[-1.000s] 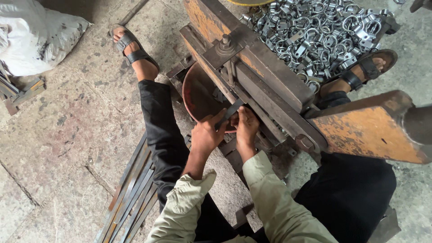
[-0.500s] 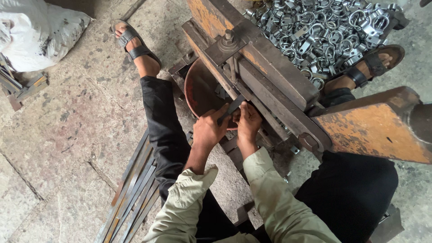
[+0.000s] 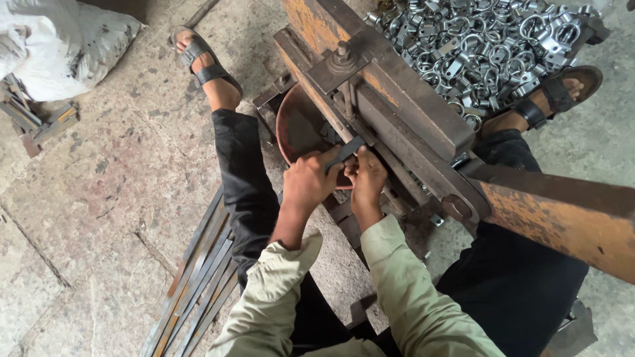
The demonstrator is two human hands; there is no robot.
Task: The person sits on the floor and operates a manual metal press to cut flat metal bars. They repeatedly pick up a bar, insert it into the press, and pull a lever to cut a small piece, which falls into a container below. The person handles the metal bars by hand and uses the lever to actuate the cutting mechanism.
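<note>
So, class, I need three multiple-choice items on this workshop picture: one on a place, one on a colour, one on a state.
1. Where does the heap of shiny metal rings lie?
A. beyond the rusty press, by the right foot
B. on the white sack
C. under the flat strips

2. What colour are the person's sleeves?
A. dark blue
B. pale green
C. red

3. How do the hands stand?
A. both resting on the floor
B. one raised, one in a pocket
C. both closed on a small dark metal strip

Answers: 1 A, the heap sits behind the press; 2 B, both sleeves are pale green; 3 C, left hand and right hand grip the strip together.
</note>
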